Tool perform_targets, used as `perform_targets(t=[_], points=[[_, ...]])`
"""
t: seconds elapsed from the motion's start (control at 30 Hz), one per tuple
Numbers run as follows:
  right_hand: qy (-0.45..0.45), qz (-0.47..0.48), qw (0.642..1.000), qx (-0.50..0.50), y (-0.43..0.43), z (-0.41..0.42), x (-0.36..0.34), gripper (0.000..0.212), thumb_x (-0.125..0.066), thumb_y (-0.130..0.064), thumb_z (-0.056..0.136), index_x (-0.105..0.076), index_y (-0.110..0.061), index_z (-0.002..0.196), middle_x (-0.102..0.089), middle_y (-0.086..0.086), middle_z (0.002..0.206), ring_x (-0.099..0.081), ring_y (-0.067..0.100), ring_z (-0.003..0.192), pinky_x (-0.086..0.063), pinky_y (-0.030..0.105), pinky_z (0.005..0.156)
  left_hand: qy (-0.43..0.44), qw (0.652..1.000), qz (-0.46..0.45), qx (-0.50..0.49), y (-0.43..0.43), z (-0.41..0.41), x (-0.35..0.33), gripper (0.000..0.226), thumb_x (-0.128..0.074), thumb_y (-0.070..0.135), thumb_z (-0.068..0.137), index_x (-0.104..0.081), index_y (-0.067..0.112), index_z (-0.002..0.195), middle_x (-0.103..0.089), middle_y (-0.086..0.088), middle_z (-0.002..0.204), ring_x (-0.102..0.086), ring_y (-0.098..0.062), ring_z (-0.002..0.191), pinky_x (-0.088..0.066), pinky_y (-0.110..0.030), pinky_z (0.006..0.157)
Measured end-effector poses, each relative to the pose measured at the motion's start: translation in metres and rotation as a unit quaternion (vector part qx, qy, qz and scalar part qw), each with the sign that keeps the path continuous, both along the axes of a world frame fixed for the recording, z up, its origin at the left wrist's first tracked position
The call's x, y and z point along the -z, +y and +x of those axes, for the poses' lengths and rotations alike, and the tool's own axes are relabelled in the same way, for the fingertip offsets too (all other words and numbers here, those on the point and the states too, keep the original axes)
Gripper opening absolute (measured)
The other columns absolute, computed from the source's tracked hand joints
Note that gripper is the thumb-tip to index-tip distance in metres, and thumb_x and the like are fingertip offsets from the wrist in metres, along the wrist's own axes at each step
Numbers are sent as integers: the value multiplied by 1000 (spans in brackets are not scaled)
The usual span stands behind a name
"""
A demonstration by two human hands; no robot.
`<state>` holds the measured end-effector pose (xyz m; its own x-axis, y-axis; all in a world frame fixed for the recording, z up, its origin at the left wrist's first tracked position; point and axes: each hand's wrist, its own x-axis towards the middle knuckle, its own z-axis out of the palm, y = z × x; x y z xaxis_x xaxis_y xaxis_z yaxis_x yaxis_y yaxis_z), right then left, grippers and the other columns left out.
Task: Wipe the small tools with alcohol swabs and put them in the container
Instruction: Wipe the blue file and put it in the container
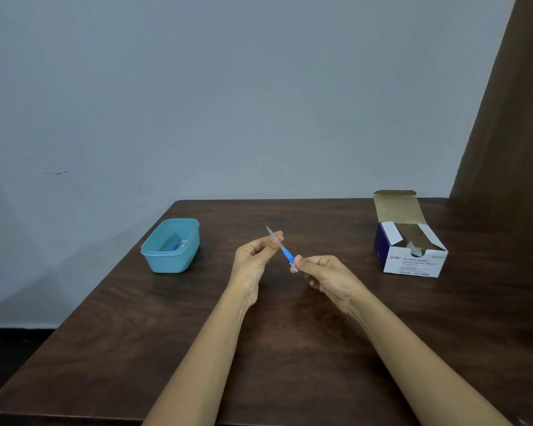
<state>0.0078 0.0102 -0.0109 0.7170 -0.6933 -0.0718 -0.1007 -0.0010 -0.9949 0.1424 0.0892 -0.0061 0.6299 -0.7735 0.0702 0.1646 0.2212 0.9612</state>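
A thin small tool [282, 249] with a grey metal tip and a blue handle hangs slanted above the middle of the table. My left hand [254, 256] pinches its metal part near the tip. My right hand [323, 273] grips the blue handle's lower end, with a bit of white swab [293, 266] showing at its fingertips. The light blue container [170, 245] stands at the left of the table with a small blue and grey tool lying inside it.
An open box of alcohol swabs [411, 247] stands at the right of the dark wooden table [259, 348], its lid flap raised. A brown curtain [511, 118] hangs at the far right. The wall is behind the table.
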Motion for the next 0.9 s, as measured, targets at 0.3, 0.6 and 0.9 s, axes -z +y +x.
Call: perform_targets(t=[0.3, 0.6, 0.9], points=[[20, 36, 998, -41, -3, -3, -6, 2, -75, -16, 79, -75, -16, 77, -72, -5, 79, -54, 10, 81, -39, 26, 75, -9, 1000, -4, 3, -1, -1, -1, 7, -69, 21, 84, -74, 18, 87, -73, 15, 95, -59, -5, 107, -33, -42, 112], [30, -10, 999, -12, 1, -2, -5, 19, -69, -34, 84, -76, -17, 85, -73, -7, 97, -58, 4, 89, -39, 22, 73, -19, 1000, -11, 5, -1, -2, -1, 7, -69, 24, 83, -74, 19, 85, -74, 17, 92, -62, 0, 100, -37, -36, 110], [1, 16, 999, -31, 2, -1, -5, 9, -70, -19, 84, -74, -11, 85, -73, -7, 84, -62, 1, 78, -43, 18, 70, -30, 999, -12, 15, -2, -3, 0, 5, -70, 21, 83, -74, 19, 85, -74, 12, 97, -63, -2, 103, -38, -30, 104]])
